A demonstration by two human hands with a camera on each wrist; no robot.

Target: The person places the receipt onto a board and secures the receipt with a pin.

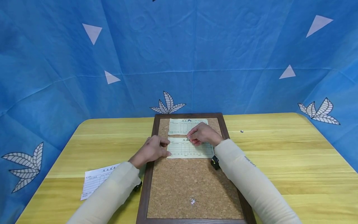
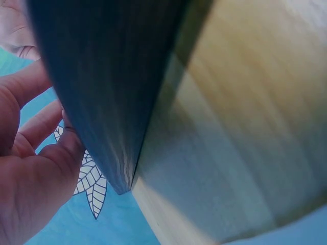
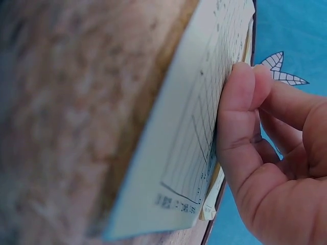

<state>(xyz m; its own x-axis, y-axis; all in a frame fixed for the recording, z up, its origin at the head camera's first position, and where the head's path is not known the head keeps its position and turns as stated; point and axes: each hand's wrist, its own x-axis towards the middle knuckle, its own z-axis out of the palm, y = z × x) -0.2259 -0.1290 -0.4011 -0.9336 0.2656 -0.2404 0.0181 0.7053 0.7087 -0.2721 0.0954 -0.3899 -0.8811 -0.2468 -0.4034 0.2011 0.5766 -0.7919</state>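
A pale green printed form slip (image 1: 190, 151) lies on the cork board (image 1: 179, 180). My left hand (image 1: 152, 148) reaches over the board's left frame, with thumb and forefinger spread and resting at the slip's left edge. At the slip's top edge, the fingertips of my right hand (image 1: 204, 134) pinch a small thumbtack, mostly hidden by the fingers. The right wrist view shows this hand (image 3: 255, 132) close against the paper, thumb and forefinger together. Just above lies a second form slip (image 1: 177, 127), with a silver thumbtack (image 1: 189, 120) at its top.
A small cluster of thumbtacks (image 1: 193, 201) sits low on the cork. Another thumbtack (image 1: 241, 131) lies on the wooden table (image 1: 293, 161) to the right. White form slips (image 1: 95, 183) lie left of the board, partly behind my left sleeve. A blue curtain (image 1: 223, 56) hangs behind.
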